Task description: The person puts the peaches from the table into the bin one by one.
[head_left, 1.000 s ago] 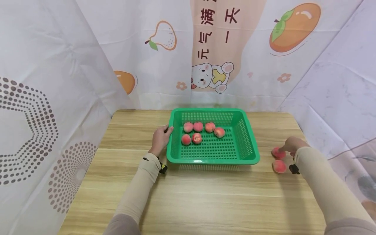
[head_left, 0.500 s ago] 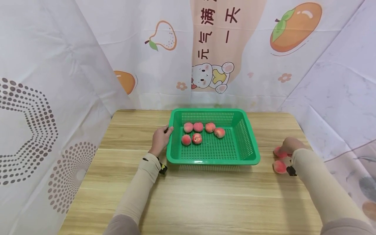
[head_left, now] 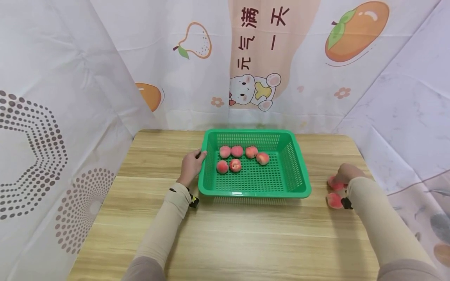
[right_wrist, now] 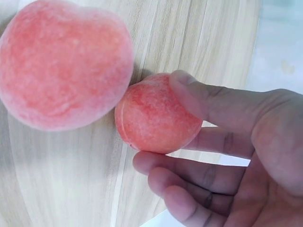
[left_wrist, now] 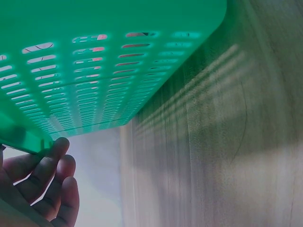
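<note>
Right hand (right_wrist: 236, 156) closed grip on peach (right_wrist: 158, 116); left hand (head_left: 191, 166) holds basket (head_left: 297, 171), fingers half hidden.

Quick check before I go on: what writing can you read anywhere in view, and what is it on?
"元气满满" (top character cut off by the frame edge), running downward on the peach-coloured banner of the backdrop cloth.
"一天", beside it on the same banner.
No writing shows on the green basket, the peaches or the table.

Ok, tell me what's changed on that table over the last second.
The right hand closed over the far peach, which it only touched before; thumb and fingers now grip it on the table. The near peach, six peaches in the green basket, and the left hand on its rim stayed put.
</note>
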`<state>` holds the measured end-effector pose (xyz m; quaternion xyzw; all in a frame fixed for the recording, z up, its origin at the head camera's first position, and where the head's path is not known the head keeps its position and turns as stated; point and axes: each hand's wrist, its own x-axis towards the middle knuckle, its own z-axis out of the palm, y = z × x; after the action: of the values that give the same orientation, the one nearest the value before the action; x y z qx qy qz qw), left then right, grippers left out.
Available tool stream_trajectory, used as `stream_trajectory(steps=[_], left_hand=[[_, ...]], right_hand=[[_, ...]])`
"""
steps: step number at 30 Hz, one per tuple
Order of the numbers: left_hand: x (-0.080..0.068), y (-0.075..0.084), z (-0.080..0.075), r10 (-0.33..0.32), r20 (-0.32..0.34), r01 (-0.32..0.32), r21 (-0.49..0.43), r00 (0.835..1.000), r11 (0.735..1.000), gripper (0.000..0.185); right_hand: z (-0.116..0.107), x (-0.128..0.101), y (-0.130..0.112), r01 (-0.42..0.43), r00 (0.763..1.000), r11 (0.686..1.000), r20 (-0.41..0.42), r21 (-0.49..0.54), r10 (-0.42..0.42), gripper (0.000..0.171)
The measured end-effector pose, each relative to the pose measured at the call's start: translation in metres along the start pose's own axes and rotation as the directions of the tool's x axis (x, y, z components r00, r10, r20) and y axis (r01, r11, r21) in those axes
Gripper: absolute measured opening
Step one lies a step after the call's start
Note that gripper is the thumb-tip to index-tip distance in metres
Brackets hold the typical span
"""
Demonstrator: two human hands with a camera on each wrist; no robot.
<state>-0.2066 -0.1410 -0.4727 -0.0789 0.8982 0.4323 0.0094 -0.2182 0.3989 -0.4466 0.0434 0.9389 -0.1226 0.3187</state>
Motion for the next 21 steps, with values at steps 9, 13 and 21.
stream_trajectory(steps=[9, 13, 21], left_hand=[[-0.001, 0.0, -0.001, 0.012, -0.007, -0.012, -0.004, 1.0, 1.0, 0.054], [-0.001, -0.001, 0.0, 0.019, -0.006, -0.019, 0.005, 1.0, 1.0, 0.054], [-0.002, -0.001, 0.001, 0.011, -0.006, -0.011, 0.001, 1.0, 1.0, 0.053]], right_hand=[[0.003, 0.004, 0.003, 0.025, 1.0, 1.0, 0.0, -0.014, -0.025, 0.035], [0.004, 0.008, 0.008, 0.047, 0.999, 0.998, 0.003, -0.039, -0.047, 0.037], [0.002, 0.01, 0.012, 0.047, 0.999, 0.996, 0.001, -0.07, -0.047, 0.04]])
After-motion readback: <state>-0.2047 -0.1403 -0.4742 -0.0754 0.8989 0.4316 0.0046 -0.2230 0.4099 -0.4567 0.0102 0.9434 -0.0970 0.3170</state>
